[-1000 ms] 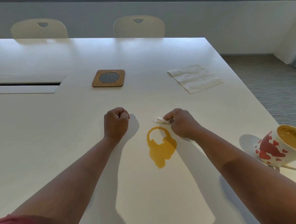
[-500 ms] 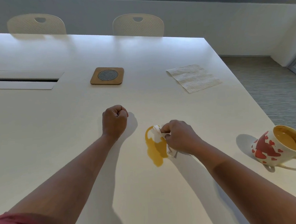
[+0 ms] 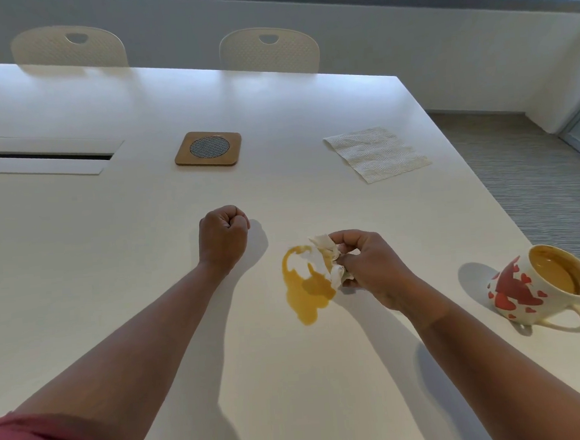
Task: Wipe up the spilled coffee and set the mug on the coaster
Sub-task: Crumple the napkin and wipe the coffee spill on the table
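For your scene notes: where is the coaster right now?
In the head view, the coaster lies flat on the table's far middle, left of the flat paper towel, beyond the left hand.

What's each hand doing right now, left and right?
Left hand: closed in a fist, holding nothing, resting on the table.
Right hand: gripping a crumpled paper towel on the coffee spill.
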A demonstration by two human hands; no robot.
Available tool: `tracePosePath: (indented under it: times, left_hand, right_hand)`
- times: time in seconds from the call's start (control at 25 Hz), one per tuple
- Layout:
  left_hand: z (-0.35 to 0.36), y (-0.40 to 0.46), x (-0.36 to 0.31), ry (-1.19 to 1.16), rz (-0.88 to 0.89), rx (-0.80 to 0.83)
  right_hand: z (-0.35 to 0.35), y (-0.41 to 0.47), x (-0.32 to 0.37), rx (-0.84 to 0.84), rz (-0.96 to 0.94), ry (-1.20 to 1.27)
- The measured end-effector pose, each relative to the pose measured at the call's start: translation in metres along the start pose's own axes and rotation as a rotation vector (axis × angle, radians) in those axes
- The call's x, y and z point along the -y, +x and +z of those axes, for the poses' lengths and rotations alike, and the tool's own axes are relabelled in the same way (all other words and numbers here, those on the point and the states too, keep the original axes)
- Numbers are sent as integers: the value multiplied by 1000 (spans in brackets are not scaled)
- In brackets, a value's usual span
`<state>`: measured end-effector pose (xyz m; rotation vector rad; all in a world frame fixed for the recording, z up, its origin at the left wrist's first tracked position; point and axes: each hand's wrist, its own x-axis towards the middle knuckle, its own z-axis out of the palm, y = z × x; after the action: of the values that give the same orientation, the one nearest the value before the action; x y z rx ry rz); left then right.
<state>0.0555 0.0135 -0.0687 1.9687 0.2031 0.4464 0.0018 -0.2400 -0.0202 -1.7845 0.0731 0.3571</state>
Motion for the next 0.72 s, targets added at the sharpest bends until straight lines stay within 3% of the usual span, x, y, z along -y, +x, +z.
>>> tracePosePath:
  times: [0.16,0.36,0.48,0.72]
  left_hand:
    - [-1,-1,-1,5,-4,-3]
    - [-2,-2,-3,-1,6,6]
    - [-2,-2,-3,-1,10,1]
    - [-2,-2,-3,13,5,-1]
  right_hand:
    - [-4,-1,-3,-46,-2,-67]
    - [-16,-9,0,69,-69,-354]
    - [-7,-12,-2,-14,-183,-508]
    - [-5,-8,-5,-129,-241,-504]
